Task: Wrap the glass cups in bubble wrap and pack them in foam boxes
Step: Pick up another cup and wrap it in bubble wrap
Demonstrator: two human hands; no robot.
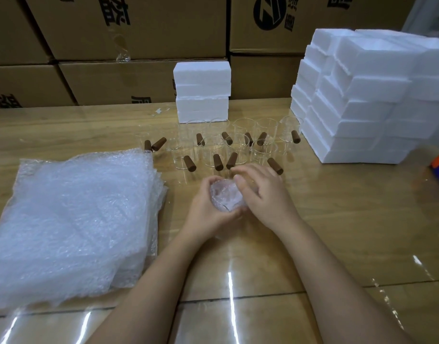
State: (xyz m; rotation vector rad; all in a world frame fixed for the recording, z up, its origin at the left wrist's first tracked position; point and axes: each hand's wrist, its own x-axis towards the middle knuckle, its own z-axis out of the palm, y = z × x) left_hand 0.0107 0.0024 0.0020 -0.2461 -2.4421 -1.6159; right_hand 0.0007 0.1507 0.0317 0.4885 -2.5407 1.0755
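- Wrapped cup (224, 196): a glass cup inside crumpled clear bubble wrap, held just above the table (337, 219) at mid-view.
- Left hand (204, 213): fingers curled round the bundle from its 8 o'clock side, gripping it.
- Right hand (263, 194): half open, fingers loosely bent and blurred; its thumb touches the wrap at 3 o'clock.
- Glass cups (213, 150): bare, with brown handles, clustered at 12 o'clock.
- Bubble wrap sheets (72, 219): stacked at 9 o'clock.
- Foam boxes (362, 100): piled at 2 o'clock.
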